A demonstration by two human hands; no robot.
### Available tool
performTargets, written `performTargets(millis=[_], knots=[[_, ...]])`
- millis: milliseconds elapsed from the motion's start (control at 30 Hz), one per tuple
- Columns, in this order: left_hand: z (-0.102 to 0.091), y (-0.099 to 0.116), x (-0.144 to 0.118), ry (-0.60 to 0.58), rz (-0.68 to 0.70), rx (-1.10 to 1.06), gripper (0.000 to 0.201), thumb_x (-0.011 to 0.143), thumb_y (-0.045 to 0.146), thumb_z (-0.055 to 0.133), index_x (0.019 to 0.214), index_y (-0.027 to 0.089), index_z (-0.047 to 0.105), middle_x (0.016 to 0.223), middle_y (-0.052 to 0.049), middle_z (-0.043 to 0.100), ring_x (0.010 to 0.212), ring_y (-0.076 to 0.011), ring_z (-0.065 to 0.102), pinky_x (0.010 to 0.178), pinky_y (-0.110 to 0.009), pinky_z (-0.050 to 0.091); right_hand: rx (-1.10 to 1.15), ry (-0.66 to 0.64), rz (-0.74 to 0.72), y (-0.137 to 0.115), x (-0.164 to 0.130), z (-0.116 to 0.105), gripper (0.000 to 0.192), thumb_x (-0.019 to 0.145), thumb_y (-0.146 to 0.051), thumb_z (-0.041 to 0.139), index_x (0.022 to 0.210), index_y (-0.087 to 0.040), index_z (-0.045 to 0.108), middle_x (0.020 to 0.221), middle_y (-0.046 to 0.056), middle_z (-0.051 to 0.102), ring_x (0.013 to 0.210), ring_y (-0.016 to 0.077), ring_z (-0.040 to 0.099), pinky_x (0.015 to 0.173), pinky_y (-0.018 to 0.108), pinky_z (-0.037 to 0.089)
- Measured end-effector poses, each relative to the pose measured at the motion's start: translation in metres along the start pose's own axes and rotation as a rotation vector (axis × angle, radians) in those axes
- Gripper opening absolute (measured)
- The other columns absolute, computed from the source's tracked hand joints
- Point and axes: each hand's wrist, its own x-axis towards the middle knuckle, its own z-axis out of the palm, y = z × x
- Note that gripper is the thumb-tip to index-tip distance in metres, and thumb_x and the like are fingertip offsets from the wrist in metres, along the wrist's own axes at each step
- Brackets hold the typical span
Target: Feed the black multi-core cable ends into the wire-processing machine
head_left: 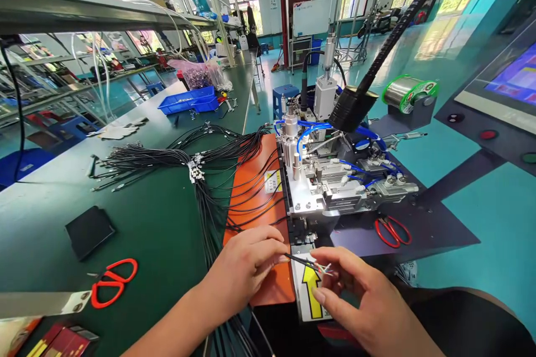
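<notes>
A thin black cable [302,261] is pinched by the left hand [245,268], and its bare coloured wire tips [324,269] are pinched by the right hand [360,295], near the front edge of the bench and over a yellow arrow sticker [310,290]. The cable is laid from left to right, with its tips pointed right. Far off to the left, a blue tray [190,101] with small parts in it is seen, past a bunch of black cables [201,173].

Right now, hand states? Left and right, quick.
Left hand: closed, pinching the black cable near its end.
Right hand: fingers closed on the stripped wire ends of that cable.
</notes>
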Motion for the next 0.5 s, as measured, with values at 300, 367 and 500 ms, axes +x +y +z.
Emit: performTargets(millis=[300, 367, 500], knots=[[-0.002, 0.008, -0.001, -0.164, -0.041, -0.113, 0.029, 0.095, 0.009, 0.04, 0.113, 0.023, 0.059, 0.097, -0.003, 0.06, 0.085, -0.0143, 0.053, 0.075, -0.023, 0.04, 0.291, -0.021, 0.075, -0.009, 0.007, 0.01, 0.032, 0.084, -0.026, 0.065, 0.115, -0.023, 0.061, 0.09, 0.001, 0.062, 0.073, 0.012, 0.058, 0.064, 0.021, 0.047], [-0.002, 0.009, -0.002, -0.151, -0.05, -0.116, 0.017, 0.099, 0.018, 0.043, 0.103, 0.021, 0.059, 0.093, -0.003, 0.059, 0.084, -0.0143, 0.053, 0.075, -0.023, 0.04, 0.324, -0.068, 0.066, -0.012, 0.011, 0.011, 0.018, 0.086, -0.028, 0.064, 0.102, -0.02, 0.062, 0.078, -0.001, 0.059, 0.065, 0.0104, 0.054, 0.058, 0.02, 0.043], [0.003, 0.01, -0.002, -0.072, -0.028, -0.166, 0.017, 0.101, 0.025, 0.043, 0.091, 0.018, 0.055, 0.095, -0.004, 0.056, 0.087, -0.0144, 0.052, 0.077, -0.024, 0.041, 0.242, -0.066, 0.114, -0.012, 0.012, 0.013, 0.016, 0.091, -0.034, 0.056, 0.09, -0.019, 0.06, 0.061, -0.005, 0.049, 0.047, 0.0085, 0.042, 0.046, 0.021, 0.035]])
